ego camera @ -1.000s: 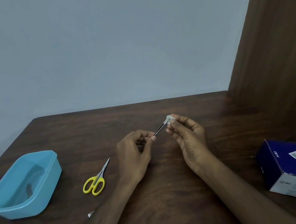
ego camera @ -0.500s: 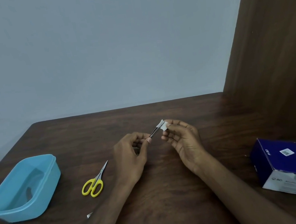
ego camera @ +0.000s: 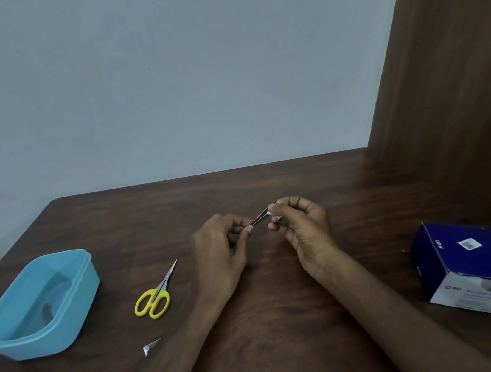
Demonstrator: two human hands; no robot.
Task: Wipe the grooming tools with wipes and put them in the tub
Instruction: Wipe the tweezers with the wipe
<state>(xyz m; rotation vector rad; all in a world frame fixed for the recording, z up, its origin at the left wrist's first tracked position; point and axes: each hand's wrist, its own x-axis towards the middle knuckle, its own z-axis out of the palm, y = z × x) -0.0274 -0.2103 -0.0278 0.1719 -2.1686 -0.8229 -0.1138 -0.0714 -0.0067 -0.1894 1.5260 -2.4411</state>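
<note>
I see L hand [ego camera: 219, 245] pinching tweezers [ego camera: 260, 217] at counter [ego camera: 287, 321] centre; R hand [ego camera: 301, 225] fingers grip wipe [ego camera: 273, 213] round tip. Tub [ego camera: 75, 305] at left edge.

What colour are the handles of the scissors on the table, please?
Yellow; the scissors show clearly in the head view.

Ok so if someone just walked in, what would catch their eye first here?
Probably the two hands mid-table: the left hand pinches a thin metal tool while the right hand holds a small white wipe on its far end. Next, the yellow-handled scissors lying left of them, and the blue tub at the table's left edge.
</note>
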